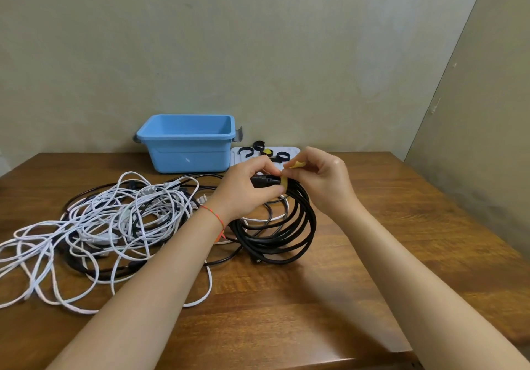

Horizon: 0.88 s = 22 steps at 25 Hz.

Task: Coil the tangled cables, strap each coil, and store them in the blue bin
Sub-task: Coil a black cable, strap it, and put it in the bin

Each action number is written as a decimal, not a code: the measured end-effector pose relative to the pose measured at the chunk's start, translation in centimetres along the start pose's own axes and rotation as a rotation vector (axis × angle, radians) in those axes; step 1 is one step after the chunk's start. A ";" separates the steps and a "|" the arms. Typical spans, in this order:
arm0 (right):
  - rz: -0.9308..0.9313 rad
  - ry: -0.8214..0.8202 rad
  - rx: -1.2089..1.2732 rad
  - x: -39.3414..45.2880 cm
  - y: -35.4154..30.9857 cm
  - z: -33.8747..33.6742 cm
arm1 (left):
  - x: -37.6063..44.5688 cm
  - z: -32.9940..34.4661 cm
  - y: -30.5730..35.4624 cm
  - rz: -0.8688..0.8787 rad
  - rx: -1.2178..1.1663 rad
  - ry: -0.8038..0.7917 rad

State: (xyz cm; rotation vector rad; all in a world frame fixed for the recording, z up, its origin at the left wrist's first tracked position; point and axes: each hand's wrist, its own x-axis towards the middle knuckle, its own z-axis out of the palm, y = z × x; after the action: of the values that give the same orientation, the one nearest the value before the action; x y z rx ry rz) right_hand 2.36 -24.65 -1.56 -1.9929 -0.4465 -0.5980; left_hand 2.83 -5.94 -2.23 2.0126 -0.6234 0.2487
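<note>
Head view: the left hand (246, 189) pinched the black coil (275, 226) together so its loops stayed bunched. The right hand (321, 177) gripped the yellow strap (286, 179) to wrap it.

I can read no text, label, brand or number anywhere in my view. The blue bin (187, 143) has one small pale mark on its near wall, too small for me to make out as lettering or a sticker.
</note>
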 end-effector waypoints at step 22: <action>0.270 -0.246 0.283 0.0 -0.2 -1.0 | -1.2 1.0 0.8 -0.073 -0.067 0.113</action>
State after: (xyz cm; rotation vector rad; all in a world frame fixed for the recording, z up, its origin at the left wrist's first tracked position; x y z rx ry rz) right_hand 2.01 -25.49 -1.03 -1.8180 -0.3767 -0.1133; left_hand 1.29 -6.68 -2.61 1.9379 -0.4803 0.2910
